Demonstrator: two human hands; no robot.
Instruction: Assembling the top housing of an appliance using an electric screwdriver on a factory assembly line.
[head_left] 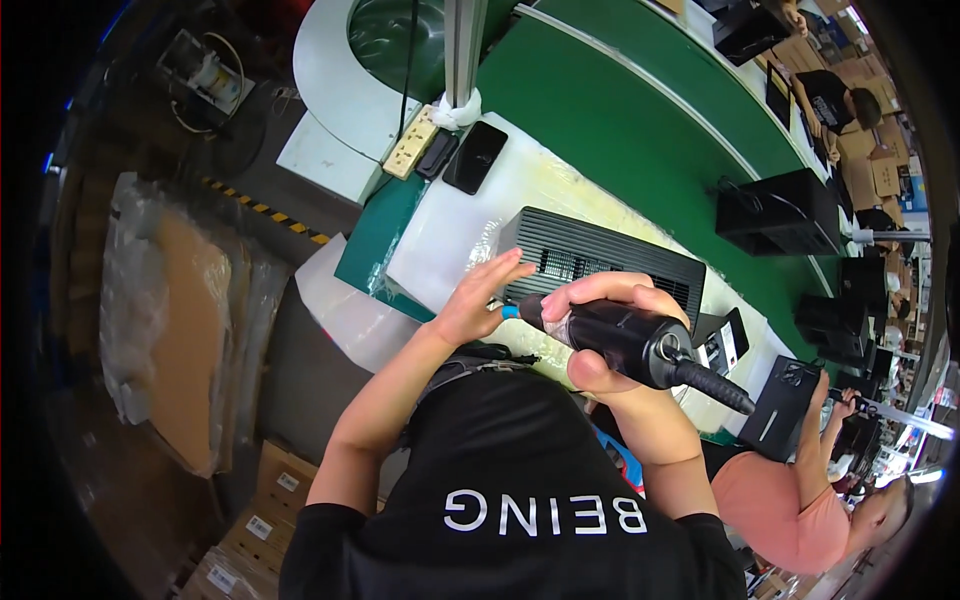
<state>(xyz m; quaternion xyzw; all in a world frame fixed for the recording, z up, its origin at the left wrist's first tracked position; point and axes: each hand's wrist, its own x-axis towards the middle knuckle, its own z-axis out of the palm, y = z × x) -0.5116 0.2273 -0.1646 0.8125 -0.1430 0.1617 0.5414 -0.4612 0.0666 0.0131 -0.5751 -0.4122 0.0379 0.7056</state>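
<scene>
A black electric screwdriver [625,340] lies in my right hand [618,288], with the fingers and thumb wrapped round its body. It is tilted, its blue tip toward the left and its thick cord end toward the lower right. Beside that tip is my left hand [474,302], its fingers stretched out against the left end of a black ribbed metal case [610,250]. My hands and the screwdriver cover the near side of this case. Whether the tip touches a screw cannot be made out.
Beyond the case runs a green conveyor belt [600,110] carrying black box-shaped units [780,213]. A phone [475,158] and a power strip [411,142] lie at the table's far left. Close on my right, a co-worker in a pink shirt [780,505] handles another black unit [783,405].
</scene>
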